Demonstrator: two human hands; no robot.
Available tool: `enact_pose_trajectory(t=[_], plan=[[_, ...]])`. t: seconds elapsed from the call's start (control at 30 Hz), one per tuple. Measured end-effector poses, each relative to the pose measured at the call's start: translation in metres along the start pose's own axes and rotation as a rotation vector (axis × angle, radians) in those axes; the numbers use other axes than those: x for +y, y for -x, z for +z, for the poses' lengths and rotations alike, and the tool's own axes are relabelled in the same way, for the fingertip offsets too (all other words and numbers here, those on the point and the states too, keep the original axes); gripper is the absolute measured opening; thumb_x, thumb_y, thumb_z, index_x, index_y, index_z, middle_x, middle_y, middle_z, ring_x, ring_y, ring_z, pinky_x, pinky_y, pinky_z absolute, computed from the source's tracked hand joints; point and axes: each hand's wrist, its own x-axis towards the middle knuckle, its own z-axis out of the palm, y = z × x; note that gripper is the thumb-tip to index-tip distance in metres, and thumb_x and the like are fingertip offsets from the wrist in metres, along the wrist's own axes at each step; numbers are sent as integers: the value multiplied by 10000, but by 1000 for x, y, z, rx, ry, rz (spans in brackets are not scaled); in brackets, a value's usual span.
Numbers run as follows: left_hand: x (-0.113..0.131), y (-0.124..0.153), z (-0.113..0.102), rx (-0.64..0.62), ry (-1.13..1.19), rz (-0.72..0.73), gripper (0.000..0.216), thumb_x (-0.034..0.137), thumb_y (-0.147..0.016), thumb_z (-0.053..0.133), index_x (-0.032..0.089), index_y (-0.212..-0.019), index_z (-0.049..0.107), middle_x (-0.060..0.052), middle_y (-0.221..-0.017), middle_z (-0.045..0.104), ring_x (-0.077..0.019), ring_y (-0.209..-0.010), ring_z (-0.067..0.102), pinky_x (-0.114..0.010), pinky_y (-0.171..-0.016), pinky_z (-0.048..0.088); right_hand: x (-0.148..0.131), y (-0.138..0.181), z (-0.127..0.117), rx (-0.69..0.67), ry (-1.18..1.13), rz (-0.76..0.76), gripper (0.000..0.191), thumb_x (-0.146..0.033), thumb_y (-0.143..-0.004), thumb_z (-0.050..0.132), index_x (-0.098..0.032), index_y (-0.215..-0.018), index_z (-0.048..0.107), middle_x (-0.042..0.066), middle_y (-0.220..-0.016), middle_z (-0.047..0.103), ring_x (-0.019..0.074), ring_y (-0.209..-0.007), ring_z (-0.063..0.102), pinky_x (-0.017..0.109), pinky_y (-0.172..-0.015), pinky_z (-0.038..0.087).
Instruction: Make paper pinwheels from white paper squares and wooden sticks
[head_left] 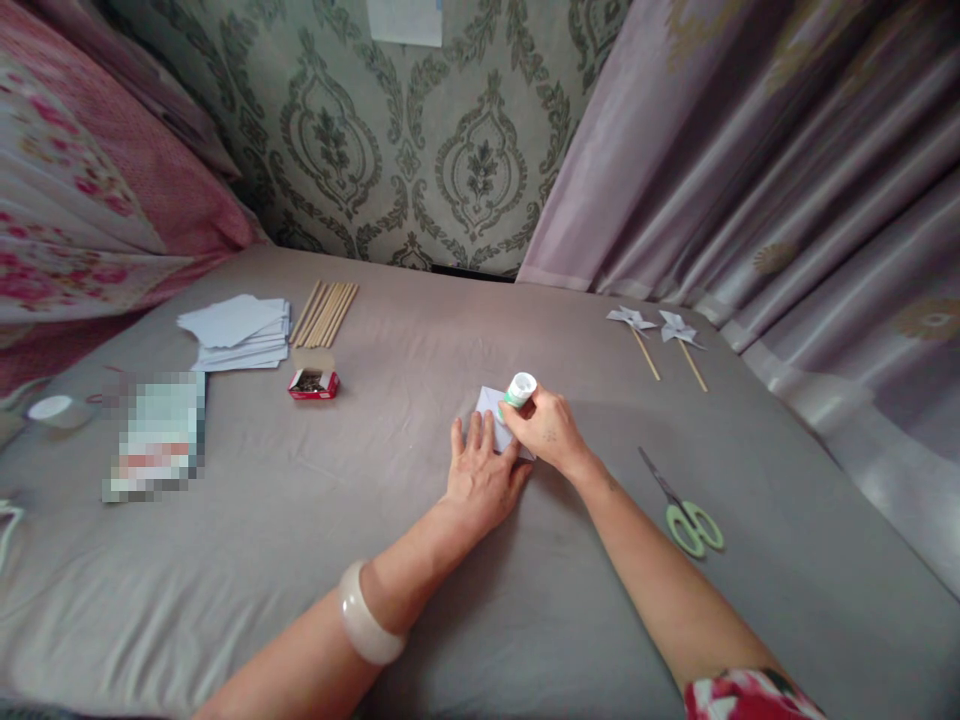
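A small white paper square (492, 405) lies on the grey sheet (420, 560) in the middle. My left hand (480, 470) lies flat on its near edge, fingers stretched out, pinning it down. My right hand (546, 430) is closed round a white and green glue stick (519, 388), held tilted with its tip down at the paper's right side. A pale bangle (367, 615) sits on my left wrist.
At the far left are a stack of white paper squares (238, 332), a bundle of wooden sticks (325, 312) and a small red box of pins (313, 382). Two paper pinwheels on sticks (660, 335) lie at the far right. Green-handled scissors (686, 512) rest near my right forearm.
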Motion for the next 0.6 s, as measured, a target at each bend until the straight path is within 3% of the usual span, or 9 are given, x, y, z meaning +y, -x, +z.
enact_pose_trajectory(t=[0.17, 0.37, 0.6], plan=[[0, 1, -2, 5, 0, 4, 508, 471, -908, 394, 254, -1367, 418, -182, -1418, 416, -368, -1331, 342, -601, -1065, 205, 3, 2, -4, 20, 0, 36, 168, -335, -763, 567, -182, -695, 578, 59, -603, 655, 170, -558, 605, 246, -567, 421], [-1, 1, 1, 20, -11, 4, 470, 463, -916, 373, 221, -1299, 499, -194, -1418, 413, -367, -1331, 343, -593, -1073, 195, 2, 4, -2, 3, 0, -4, 142, -317, -752, 582, -178, -731, 591, 68, -637, 670, 178, -580, 618, 247, -572, 422], [-1, 1, 2, 25, -7, 6, 500, 481, -912, 374, 238, -1343, 448, -194, -1416, 417, -360, -1329, 345, -588, -1074, 192, 3, 6, -8, -27, -39, -9, 154, -317, -766, 568, -171, -764, 620, 62, -663, 676, 168, -593, 619, 245, -597, 436]])
